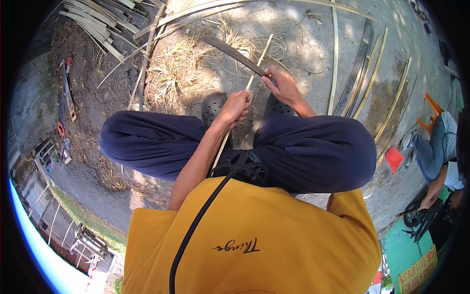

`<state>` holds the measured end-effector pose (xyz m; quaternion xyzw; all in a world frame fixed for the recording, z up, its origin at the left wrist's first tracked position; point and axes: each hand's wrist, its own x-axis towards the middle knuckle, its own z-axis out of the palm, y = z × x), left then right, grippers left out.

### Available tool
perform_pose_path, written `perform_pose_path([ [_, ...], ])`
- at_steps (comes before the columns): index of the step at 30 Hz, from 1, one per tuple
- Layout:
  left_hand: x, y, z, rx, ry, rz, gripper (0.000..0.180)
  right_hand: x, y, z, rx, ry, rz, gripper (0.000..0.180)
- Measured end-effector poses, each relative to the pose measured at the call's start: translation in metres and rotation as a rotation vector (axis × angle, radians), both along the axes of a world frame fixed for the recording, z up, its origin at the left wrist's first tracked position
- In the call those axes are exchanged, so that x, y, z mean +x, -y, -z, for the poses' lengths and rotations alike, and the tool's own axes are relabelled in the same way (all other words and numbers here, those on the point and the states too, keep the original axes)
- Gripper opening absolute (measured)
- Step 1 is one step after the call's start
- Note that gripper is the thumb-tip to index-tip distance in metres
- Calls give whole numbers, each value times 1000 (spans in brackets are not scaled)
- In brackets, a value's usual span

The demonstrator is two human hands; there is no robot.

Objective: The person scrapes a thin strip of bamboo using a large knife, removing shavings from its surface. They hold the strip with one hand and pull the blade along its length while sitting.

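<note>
My left hand (236,107) is closed in a fist around a thin, pale bamboo strip (265,51). The strip slants from my lap up past my shoes to the ground ahead. In my right hand (286,90) is a machete (226,50) with a long, dark, slightly curved blade. Its handle is hidden in my grip. The blade points to the far left and crosses the strip just beyond my left fist; whether it touches the strip I cannot tell.
Pale shavings (178,73) litter the ground ahead. A pile of split bamboo (95,22) lies far left, near a handsaw (61,110). Long strips (363,73) lie to the right. Farther right sits another person (433,152), beside an orange chair (432,113) and a red container (393,159).
</note>
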<state>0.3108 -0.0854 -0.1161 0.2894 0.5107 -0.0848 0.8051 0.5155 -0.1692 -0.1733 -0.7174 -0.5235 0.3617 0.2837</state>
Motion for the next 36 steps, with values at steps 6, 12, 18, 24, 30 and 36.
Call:
perform_pose_path([
  [6, -4, 11, -9, -9, -34, -17, 35, 5, 3, 1, -2, 47, -35, 32],
  [12, -13, 13, -11, -30, -24, -29, 30, 20, -18, 11, -28, 10, 38, 31],
  [18, -14, 16, -10, -16, -38, -16, 36, 4, 3, -2, -27, 17, -102, 30],
  [24, -17, 10, -4, 5, -23, -16, 28, 10, -13, 15, 60, 32, -70, 30],
  [30, -15, 13, -8, -61, 3, -47, 29, -9, 8, -7, 31, -19, -90, 30],
  [36, -19, 11, -9, -94, 39, -64, 33, 16, -19, 15, 29, 3, 0, 30],
])
